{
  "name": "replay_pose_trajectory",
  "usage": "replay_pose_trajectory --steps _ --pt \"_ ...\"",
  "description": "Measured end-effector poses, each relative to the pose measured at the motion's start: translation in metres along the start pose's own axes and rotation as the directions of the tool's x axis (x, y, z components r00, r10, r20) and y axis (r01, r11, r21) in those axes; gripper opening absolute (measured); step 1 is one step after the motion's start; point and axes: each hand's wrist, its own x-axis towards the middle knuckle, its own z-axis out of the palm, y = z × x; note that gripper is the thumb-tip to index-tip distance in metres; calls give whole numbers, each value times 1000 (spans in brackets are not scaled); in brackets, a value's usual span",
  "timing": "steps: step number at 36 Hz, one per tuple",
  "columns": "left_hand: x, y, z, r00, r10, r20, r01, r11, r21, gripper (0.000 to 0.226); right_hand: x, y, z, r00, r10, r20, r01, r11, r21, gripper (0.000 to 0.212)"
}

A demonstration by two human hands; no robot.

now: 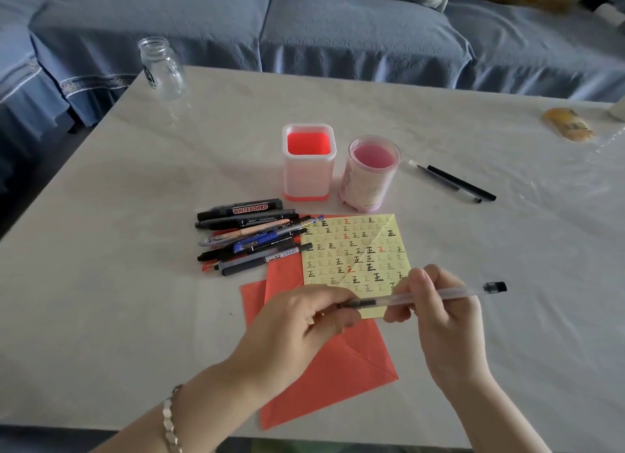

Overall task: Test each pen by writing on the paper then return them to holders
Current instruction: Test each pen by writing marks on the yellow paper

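A clear gel pen [449,293] lies level above the yellow paper [355,249], which is covered in written marks. My right hand [436,303] grips its barrel, and my left hand [304,320] pinches its dark tip end; whether that end is a cap, I cannot tell. A pile of several pens and markers [250,239] lies left of the paper. Behind the paper stand two holders with nothing in them: a square white-and-red holder [308,163] and a round pink holder [370,175]. Two more pens [456,183] lie to the right of the round holder.
Red paper sheets [338,361] lie under the yellow one. A glass jar [162,68] stands at the table's far left corner, a yellow packet [568,124] at the far right. A blue sofa [304,29] runs behind the table.
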Motion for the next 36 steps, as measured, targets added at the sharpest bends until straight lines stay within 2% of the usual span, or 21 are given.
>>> replay_pose_trajectory --steps 5,10,16,19,21,25,28,30,33,36 --pt "0 0 2 1000 -7 17 8 1000 -30 25 2 -1 0 999 -53 6 53 997 -62 36" --pt "-1 -3 4 979 -143 148 177 953 -245 27 3 1 -1 993 -64 98 74 992 -98 31" --pt "3 -1 13 998 -55 15 57 987 -147 25 1 3 2 999 -29 -32 28 999 -39 39" --pt "8 7 14 998 -29 -51 21 988 -152 19 4 1 5 998 -8 -63 13 997 72 30" --pt "15 13 14 998 -20 -53 13 991 -135 16 9 0 4 996 30 -84 -20 992 121 36" --pt "32 17 9 996 -52 72 52 999 -5 22 20 1 3 994 103 -24 -103 995 20 43" --pt "43 15 11 964 -150 221 130 986 103 27 23 4 4 980 194 53 -187 976 -107 32" --pt "49 9 14 941 -224 255 171 962 213 27 25 9 3 964 251 87 -230 953 -198 33" --pt "58 -8 10 951 -250 183 135 866 481 24 29 25 -1 910 377 171 -303 888 -346 33" --pt "63 -29 -2 995 -88 45 37 758 652 13 37 48 -13 884 443 148 -330 817 -473 27"
